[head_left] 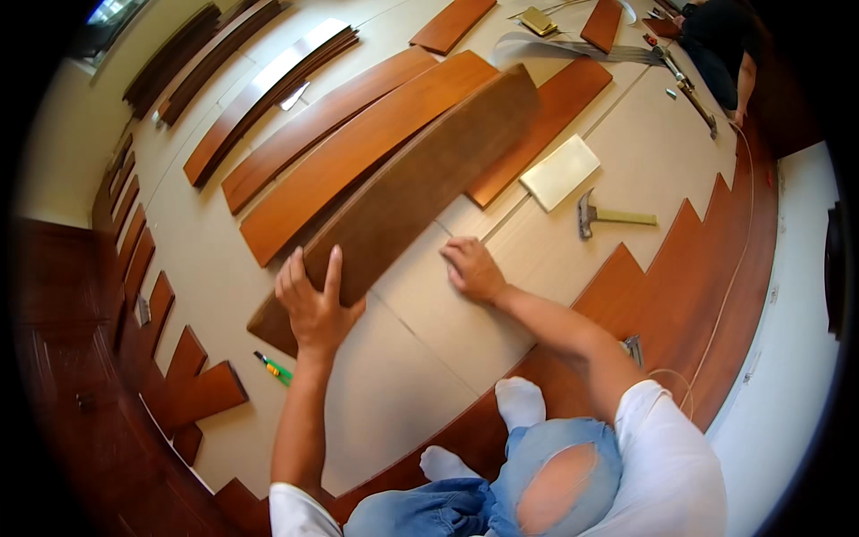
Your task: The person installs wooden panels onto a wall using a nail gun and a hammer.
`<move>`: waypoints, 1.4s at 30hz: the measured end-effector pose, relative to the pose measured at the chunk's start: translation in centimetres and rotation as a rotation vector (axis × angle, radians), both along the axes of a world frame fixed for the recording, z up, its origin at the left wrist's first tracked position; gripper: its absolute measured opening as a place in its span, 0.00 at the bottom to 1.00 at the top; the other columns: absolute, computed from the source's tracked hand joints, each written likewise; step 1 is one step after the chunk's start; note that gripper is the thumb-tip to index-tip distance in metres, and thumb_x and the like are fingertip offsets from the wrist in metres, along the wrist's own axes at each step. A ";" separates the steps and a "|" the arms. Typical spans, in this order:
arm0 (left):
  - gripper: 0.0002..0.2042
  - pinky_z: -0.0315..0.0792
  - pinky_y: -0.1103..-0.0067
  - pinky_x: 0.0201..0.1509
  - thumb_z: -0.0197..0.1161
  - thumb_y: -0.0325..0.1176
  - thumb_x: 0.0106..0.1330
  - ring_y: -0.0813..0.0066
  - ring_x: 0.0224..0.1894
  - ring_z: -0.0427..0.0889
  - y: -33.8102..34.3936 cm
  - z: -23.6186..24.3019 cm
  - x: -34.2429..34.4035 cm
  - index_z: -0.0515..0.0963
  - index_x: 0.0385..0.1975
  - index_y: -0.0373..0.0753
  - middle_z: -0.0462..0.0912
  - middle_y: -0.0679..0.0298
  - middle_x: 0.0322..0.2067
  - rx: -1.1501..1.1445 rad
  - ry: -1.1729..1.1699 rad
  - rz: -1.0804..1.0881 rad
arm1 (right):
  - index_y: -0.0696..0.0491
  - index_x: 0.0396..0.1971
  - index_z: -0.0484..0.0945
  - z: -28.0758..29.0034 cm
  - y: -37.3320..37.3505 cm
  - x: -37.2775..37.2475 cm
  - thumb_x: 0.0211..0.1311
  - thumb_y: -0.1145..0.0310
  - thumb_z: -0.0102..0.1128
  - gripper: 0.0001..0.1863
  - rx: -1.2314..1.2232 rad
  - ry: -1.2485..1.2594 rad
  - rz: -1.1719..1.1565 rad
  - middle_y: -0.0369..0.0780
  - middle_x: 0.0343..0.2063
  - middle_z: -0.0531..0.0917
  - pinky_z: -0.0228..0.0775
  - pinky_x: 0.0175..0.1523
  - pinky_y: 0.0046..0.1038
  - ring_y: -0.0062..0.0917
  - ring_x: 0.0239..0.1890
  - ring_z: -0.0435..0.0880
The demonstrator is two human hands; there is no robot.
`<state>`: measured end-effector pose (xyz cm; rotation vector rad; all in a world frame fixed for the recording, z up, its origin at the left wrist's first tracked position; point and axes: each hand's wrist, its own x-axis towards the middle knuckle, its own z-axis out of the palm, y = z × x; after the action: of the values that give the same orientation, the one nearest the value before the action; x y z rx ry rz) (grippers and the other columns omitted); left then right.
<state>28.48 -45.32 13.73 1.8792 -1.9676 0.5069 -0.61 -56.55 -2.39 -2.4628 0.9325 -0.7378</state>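
Note:
A long floorboard (pixel 425 166) lies in front of me with its dull brown face up, overlapping glossy reddish-brown boards. My left hand (pixel 315 304) rests on its near end, fingers spread and thumb apart. To the right of this board, my right hand (pixel 474 271) is low over the pale floor, its fingers curled in. Whether anything is inside those fingers is hidden. Beyond the right hand lie a pale rectangular block (pixel 560 172) and a claw hammer (pixel 617 217) with a yellowish handle.
Laid flooring (pixel 680 268) with a stepped edge runs along the right and under me. A green cutter (pixel 273 368) lies left of my left forearm. Stacked boards (pixel 268 98) stand far left, cut pieces (pixel 201 394) near a dark door (pixel 72 331). Another person (pixel 725 54) works far right.

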 end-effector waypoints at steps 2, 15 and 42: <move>0.46 0.61 0.52 0.67 0.83 0.49 0.40 0.43 0.65 0.66 6.0 -0.2 -0.3 0.73 0.66 0.53 0.63 0.43 0.67 -0.010 -0.048 0.044 | 0.56 0.55 0.73 1.7 1.0 -0.5 0.57 0.75 0.59 0.23 0.499 -0.114 -0.167 0.44 0.51 0.77 0.65 0.67 0.35 0.40 0.58 0.73; 0.40 0.55 0.50 0.69 0.78 0.50 0.59 0.52 0.66 0.64 23.4 -1.5 -3.3 0.65 0.68 0.46 0.65 0.50 0.64 -0.153 -0.138 0.226 | 0.53 0.55 0.75 17.5 8.2 3.6 0.62 0.32 0.60 0.38 1.722 -1.709 -0.110 0.43 0.55 0.80 0.59 0.73 0.39 0.34 0.61 0.75; 0.17 0.77 0.79 0.50 0.72 0.19 0.61 0.80 0.44 0.81 20.8 5.5 -4.6 0.79 0.50 0.32 0.85 0.65 0.41 -0.111 1.584 0.038 | 0.50 0.59 0.77 30.7 2.4 3.6 0.73 0.48 0.56 0.25 1.408 -1.374 0.874 0.44 0.67 0.69 0.44 0.76 0.58 0.40 0.72 0.61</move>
<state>23.84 -24.51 19.20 1.3551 -0.7631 -0.7035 3.03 -54.15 28.31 -0.5684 -0.2453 -0.7416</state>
